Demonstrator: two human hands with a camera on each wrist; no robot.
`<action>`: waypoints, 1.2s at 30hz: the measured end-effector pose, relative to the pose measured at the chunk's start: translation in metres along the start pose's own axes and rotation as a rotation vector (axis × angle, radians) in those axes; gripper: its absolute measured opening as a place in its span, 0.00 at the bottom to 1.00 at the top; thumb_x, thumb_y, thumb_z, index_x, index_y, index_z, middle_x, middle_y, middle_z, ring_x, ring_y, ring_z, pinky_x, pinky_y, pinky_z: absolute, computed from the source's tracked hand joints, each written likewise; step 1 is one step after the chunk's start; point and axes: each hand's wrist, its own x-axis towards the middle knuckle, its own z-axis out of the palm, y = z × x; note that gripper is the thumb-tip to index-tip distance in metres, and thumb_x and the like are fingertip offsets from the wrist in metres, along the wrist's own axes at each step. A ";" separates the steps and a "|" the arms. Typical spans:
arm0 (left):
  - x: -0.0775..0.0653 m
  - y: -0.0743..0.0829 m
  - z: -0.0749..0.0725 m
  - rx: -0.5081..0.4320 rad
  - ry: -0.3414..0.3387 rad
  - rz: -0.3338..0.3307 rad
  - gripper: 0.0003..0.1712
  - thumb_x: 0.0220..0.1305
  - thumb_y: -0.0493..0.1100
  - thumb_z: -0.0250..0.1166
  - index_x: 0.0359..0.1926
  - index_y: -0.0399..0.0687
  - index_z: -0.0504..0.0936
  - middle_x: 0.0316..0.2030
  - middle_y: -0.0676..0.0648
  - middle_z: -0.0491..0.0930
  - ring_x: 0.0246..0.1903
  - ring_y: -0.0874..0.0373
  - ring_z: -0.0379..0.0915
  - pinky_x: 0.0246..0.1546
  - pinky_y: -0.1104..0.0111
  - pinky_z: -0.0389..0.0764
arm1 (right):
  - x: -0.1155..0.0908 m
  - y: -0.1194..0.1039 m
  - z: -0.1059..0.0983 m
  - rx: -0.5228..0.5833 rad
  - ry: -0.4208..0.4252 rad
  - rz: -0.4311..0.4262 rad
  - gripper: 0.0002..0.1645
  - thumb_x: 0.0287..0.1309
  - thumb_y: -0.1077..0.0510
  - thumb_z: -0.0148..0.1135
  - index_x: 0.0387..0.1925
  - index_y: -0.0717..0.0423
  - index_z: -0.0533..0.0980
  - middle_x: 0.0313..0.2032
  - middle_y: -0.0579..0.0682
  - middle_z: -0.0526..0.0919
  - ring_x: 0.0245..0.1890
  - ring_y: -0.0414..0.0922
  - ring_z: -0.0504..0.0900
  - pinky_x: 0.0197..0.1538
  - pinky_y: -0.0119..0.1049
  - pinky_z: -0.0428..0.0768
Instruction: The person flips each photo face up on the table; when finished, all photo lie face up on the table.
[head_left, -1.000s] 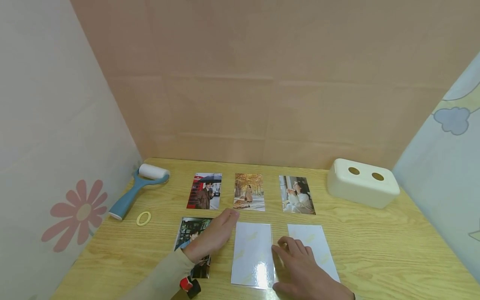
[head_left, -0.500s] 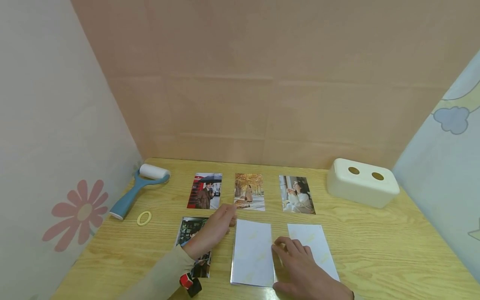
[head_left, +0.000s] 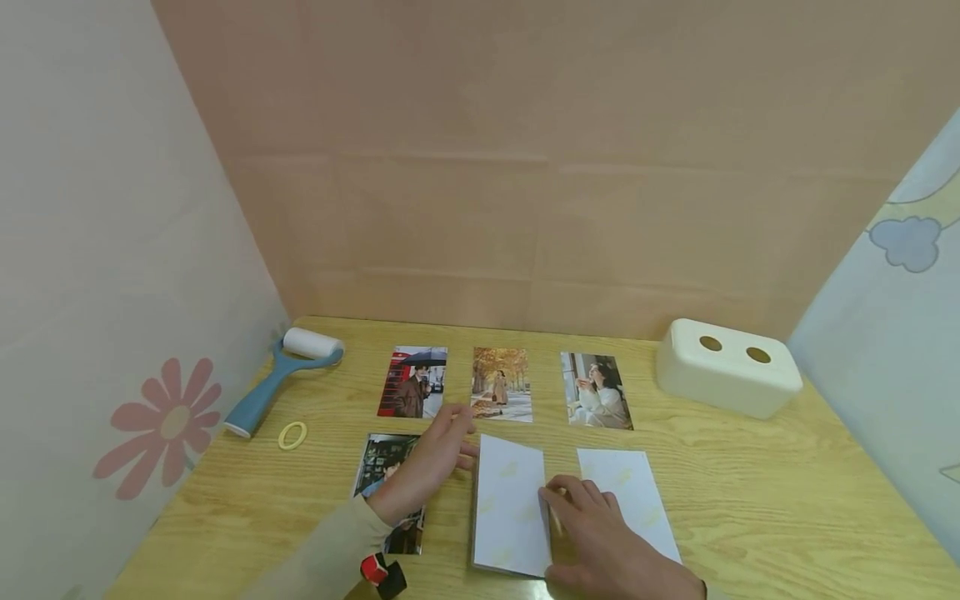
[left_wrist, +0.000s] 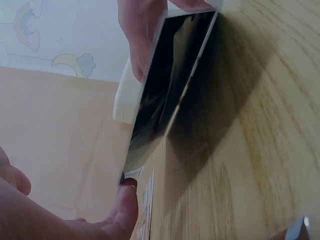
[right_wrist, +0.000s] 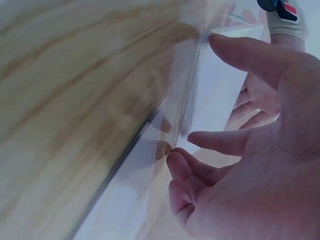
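Note:
A photo print (head_left: 512, 508) lies white side up between my hands, its left edge raised off the table. Its underside is dark and glossy in the left wrist view (left_wrist: 160, 95). My left hand (head_left: 431, 471) is at the upper left corner; one fingertip (left_wrist: 127, 205) touches the raised edge, with the thumb apart. My right hand (head_left: 600, 533) rests along the lowered right edge, thumb (right_wrist: 240, 50) and forefinger spread along it, the other fingers loosely bent. A second white-backed print (head_left: 633, 492) is partly behind the right hand. A picture-side-up print (head_left: 382, 458) lies partly under my left forearm.
Behind stand three prints in a row: a red phone box scene (head_left: 412, 383), an autumn avenue (head_left: 501, 383) and a window scene (head_left: 596, 390). A blue-handled roller (head_left: 270, 387) and a yellow ring (head_left: 292, 435) lie left. A cream box with two holes (head_left: 727, 375) stands right.
The print's left edge has risen from flat, tilting about its right edge. My left hand has shifted slightly, its fingers now at the edge. The right hand has barely moved.

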 end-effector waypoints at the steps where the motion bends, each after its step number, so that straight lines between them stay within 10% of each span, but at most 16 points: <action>1: -0.001 0.001 0.001 -0.010 0.002 -0.001 0.37 0.80 0.63 0.42 0.73 0.38 0.55 0.63 0.33 0.67 0.50 0.43 0.77 0.50 0.49 0.79 | 0.000 0.000 0.000 0.023 -0.006 0.008 0.49 0.48 0.46 0.77 0.69 0.60 0.69 0.65 0.51 0.65 0.63 0.52 0.65 0.55 0.55 0.66; 12: -0.001 0.000 0.009 -0.111 -0.017 0.022 0.38 0.82 0.61 0.39 0.73 0.33 0.51 0.60 0.30 0.68 0.49 0.41 0.79 0.51 0.52 0.80 | -0.002 -0.009 -0.005 0.302 0.039 0.069 0.41 0.69 0.35 0.57 0.71 0.58 0.65 0.69 0.56 0.68 0.69 0.60 0.64 0.64 0.71 0.58; 21: 0.000 -0.003 0.016 -0.136 -0.020 0.031 0.38 0.82 0.60 0.39 0.72 0.31 0.54 0.53 0.35 0.76 0.44 0.43 0.83 0.46 0.55 0.83 | 0.008 -0.017 -0.010 0.496 -0.019 0.191 0.44 0.74 0.32 0.45 0.76 0.55 0.58 0.70 0.51 0.67 0.69 0.53 0.66 0.64 0.60 0.68; 36: -0.001 -0.004 0.029 -0.298 -0.137 0.000 0.35 0.83 0.59 0.38 0.72 0.35 0.53 0.52 0.35 0.77 0.43 0.38 0.83 0.46 0.52 0.83 | 0.018 -0.024 -0.012 0.722 -0.006 0.148 0.41 0.79 0.40 0.44 0.77 0.62 0.53 0.67 0.62 0.69 0.65 0.62 0.71 0.58 0.60 0.75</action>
